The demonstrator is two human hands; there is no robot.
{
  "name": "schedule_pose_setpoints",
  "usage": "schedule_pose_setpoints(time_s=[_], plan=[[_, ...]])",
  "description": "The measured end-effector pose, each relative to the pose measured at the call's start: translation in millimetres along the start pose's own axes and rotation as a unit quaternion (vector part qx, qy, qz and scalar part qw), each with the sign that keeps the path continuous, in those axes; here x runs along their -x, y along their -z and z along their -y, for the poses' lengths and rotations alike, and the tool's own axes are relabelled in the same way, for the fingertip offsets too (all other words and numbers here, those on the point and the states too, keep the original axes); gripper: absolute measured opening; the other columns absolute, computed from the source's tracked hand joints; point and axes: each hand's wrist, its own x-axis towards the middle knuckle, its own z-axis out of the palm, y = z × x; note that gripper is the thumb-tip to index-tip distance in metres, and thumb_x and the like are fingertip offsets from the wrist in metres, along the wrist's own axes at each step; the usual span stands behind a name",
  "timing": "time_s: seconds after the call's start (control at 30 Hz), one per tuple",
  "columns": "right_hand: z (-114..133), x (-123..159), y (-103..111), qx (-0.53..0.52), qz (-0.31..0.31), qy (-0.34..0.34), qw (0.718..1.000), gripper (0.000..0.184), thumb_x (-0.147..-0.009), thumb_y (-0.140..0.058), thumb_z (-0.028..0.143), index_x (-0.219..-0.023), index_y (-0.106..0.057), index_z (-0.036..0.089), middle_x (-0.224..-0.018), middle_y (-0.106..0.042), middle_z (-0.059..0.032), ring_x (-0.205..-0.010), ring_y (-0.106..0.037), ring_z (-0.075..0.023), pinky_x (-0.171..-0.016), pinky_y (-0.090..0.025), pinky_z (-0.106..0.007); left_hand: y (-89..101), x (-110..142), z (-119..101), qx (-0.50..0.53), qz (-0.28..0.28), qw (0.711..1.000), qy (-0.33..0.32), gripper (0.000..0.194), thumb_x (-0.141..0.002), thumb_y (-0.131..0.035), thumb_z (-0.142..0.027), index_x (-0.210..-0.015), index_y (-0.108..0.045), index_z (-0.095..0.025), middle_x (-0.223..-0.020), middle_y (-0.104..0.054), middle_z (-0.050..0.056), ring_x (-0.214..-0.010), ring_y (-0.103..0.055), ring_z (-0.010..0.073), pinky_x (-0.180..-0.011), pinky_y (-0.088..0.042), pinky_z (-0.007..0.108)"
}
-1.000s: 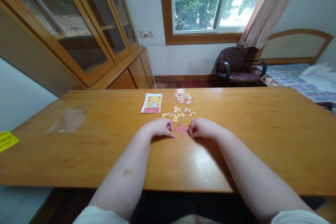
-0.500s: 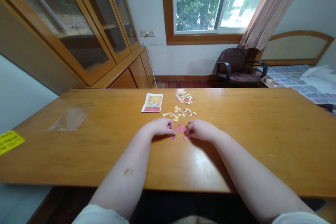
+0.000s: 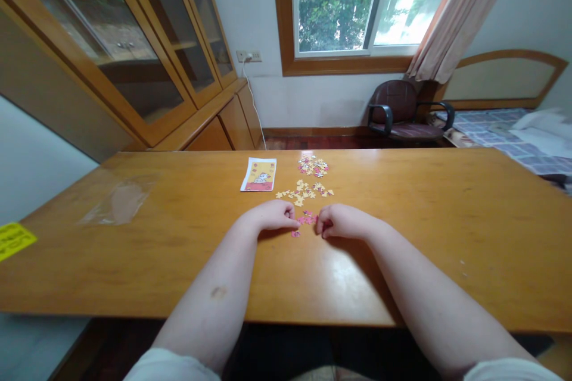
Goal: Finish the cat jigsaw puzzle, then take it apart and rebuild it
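Observation:
Both hands rest on the wooden table (image 3: pixel 402 232), knuckles up, fingers curled. My left hand (image 3: pixel 272 215) pinches at small pink jigsaw pieces (image 3: pixel 307 219) that lie between the two hands. My right hand (image 3: pixel 342 220) has its fingertips curled down on the same pink cluster from the right. One loose pink piece (image 3: pixel 295 234) lies just below my left fingertips. What each pinch holds is too small to name. Farther back lie a scatter of yellow pieces (image 3: pixel 304 191) and a mixed pile (image 3: pixel 313 165).
A picture card (image 3: pixel 258 174) with a cartoon on yellow lies left of the piles. A clear plastic bag (image 3: pixel 120 201) sits at the table's left, a yellow label (image 3: pixel 13 239) beyond its edge. Behind stand a glass-door cabinet (image 3: pixel 147 53), an armchair (image 3: pixel 402 110) and a bed (image 3: pixel 513 131).
My right hand has slid a little to the left, closing over the pink pieces. The left hand has barely moved.

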Motion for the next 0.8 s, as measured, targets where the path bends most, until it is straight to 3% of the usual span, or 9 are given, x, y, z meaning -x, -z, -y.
schedule_pose_setpoints(time_s=[0.17, 0.33, 0.43, 0.6, 0.8], plan=[[2.9, 1.4, 5.1, 0.066, -0.036, -0.073, 0.995, 0.027, -0.065, -0.074, 0.046, -0.076, -0.072, 0.021, -0.075, -0.068, -0.0014, -0.066, -0.058, -0.0151, -0.058, -0.037, -0.024, 0.8, 0.1, -0.9, 0.000, 0.015, 1.000, -0.002, 0.038, -0.056, -0.073, -0.047, -0.077, -0.056, -0.020, -0.072, -0.061, -0.003, -0.063, -0.051, 0.0125, -0.053, -0.033, 0.023], [4.3, -0.4, 2.9, 0.068, -0.019, -0.022, 0.997, 0.011, -0.067, -0.072, 0.028, -0.076, -0.074, 0.022, -0.084, -0.067, -0.0019, -0.072, -0.059, -0.0142, -0.063, -0.039, -0.022, 1.8, -1.1, 0.4, -0.022, 0.017, 1.000, -0.011, 0.047, -0.052, -0.077, -0.050, -0.082, -0.058, -0.020, -0.076, -0.059, -0.003, -0.064, -0.049, 0.0122, -0.055, -0.032, 0.024], [-1.5, 0.8, 5.3, 0.024, -0.004, -0.005, 1.000, 0.012, -0.066, -0.070, 0.023, -0.077, -0.075, 0.023, -0.085, -0.067, -0.0010, -0.073, -0.059, -0.0132, -0.064, -0.040, -0.021, 1.7, -1.6, 1.8, -0.025, 0.017, 0.999, -0.016, 0.047, -0.052, -0.077, -0.050, -0.083, -0.057, -0.020, -0.077, -0.058, -0.002, -0.064, -0.048, 0.0122, -0.055, -0.031, 0.024], [-3.7, 4.5, 8.8, 0.018, -0.014, -0.058, 0.998, 0.017, -0.065, -0.070, 0.031, -0.079, -0.073, 0.023, -0.074, -0.068, 0.0004, -0.064, -0.057, -0.0129, -0.058, -0.038, -0.023, 1.9, -1.4, 2.2, -0.039, 0.019, 0.999, -0.020, 0.049, -0.052, -0.076, -0.052, -0.086, -0.059, -0.021, -0.076, -0.058, -0.003, -0.063, -0.049, 0.0126, -0.055, -0.031, 0.024], [0.8, 6.0, 8.9, 0.027, 0.005, -0.082, 0.996, 0.014, -0.065, -0.067, 0.029, -0.077, -0.075, 0.024, -0.069, -0.069, 0.0018, -0.059, -0.056, -0.0120, -0.055, -0.035, -0.023, 1.6, -1.9, 1.1, -0.055, 0.014, 0.998, -0.017, 0.049, -0.053, -0.076, -0.053, -0.087, -0.059, -0.021, -0.075, -0.058, -0.003, -0.062, -0.048, 0.0126, -0.054, -0.030, 0.025]])
